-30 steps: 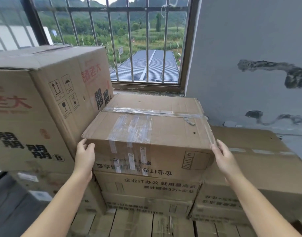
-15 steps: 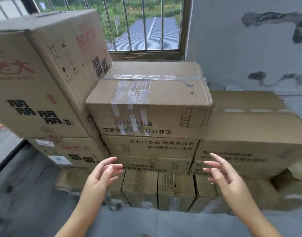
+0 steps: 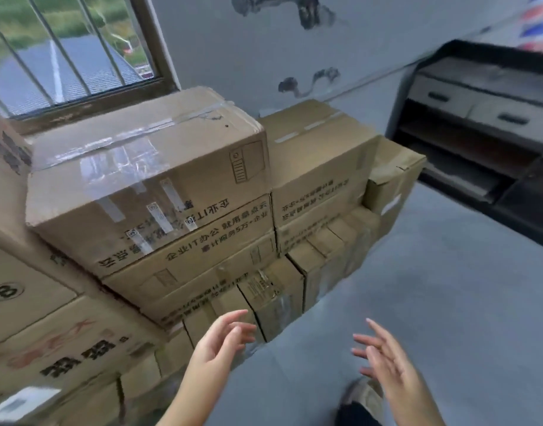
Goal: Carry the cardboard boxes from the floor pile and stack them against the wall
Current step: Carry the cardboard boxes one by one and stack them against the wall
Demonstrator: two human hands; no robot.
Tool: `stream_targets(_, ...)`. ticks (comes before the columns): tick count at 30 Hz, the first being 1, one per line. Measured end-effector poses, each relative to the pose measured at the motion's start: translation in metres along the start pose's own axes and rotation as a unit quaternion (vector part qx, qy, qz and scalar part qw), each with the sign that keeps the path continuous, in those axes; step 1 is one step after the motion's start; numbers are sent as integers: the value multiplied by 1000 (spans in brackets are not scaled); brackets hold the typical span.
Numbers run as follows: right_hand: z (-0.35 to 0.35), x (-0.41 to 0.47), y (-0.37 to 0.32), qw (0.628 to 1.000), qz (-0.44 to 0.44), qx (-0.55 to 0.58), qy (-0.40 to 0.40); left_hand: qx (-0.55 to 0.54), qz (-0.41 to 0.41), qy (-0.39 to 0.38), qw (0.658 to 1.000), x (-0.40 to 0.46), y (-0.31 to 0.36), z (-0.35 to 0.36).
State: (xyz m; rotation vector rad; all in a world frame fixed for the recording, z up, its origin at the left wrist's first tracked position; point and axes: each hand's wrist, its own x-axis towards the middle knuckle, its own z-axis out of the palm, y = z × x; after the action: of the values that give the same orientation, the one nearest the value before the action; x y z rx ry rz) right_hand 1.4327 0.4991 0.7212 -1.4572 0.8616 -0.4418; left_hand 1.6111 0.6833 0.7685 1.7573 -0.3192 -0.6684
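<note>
My fingers are spread and relaxed on both sides, holding nothing. My left hand (image 3: 216,348) hangs at about 6 o'clock in my view, its fingertips (image 3: 242,315) pointing toward the low row of small cartons (image 3: 270,298) without touching them. My right hand (image 3: 386,367) floats at 5 o'clock over the grey floor (image 3: 448,302), well apart from any cardboard. A dark shoe (image 3: 360,401) shows just under it.

The cardboard boxes are already stacked against the wall (image 3: 233,47). The taped top box (image 3: 147,182) sits at 10 o'clock, under the barred window (image 3: 64,56), resting on flatter printed boxes. At 12 o'clock a lower stack (image 3: 316,155) stands just beside it, and a dented box (image 3: 393,176) leans at 1 o'clock. Big red-printed cartons (image 3: 49,327) fill 8 o'clock. Every box I can see is taped or closed, so I cannot tell what is in them.

I judge the step in hand to be going for the next box; the floor pile is out of view. To do it well I should keep my fingers apart until both palms meet opposite sides of a box, grip low near the bottom corners, and lift level so the tape seams do not split.

At 2 o'clock a dark cabinet (image 3: 485,118) shows two closed drawers (image 3: 479,106) and open shelves below; what they hold is too blurred to tell.
</note>
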Motion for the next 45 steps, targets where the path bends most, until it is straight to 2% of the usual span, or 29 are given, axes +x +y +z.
stream_targets(11,-38,-167,33,978,42,42,201,57,-18,-200,978,-73,-29,44)
stream_targets(17,-99,-265,61,945,53,45,319,101,12,-327,940,-128,-31,126)
stream_targets(22,-163,-383,99,897,79,99,423,125,20,-416,900,-224,-50,221)
stream_targets(27,-218,-495,132,847,98,126,507,143,26,-532,834,-345,-75,305)
stream_targets(32,-253,-577,161,773,111,154,605,182,52,-631,752,-429,-83,370)
stream_targets(35,-265,-605,178,734,129,179,642,200,61,-665,717,-460,-89,407)
stream_targets(40,-292,-626,191,698,162,199,669,238,61,-701,669,-494,-102,469)
stream_targets(45,-360,-642,208,640,174,208,719,266,72,-734,620,-529,-110,562)
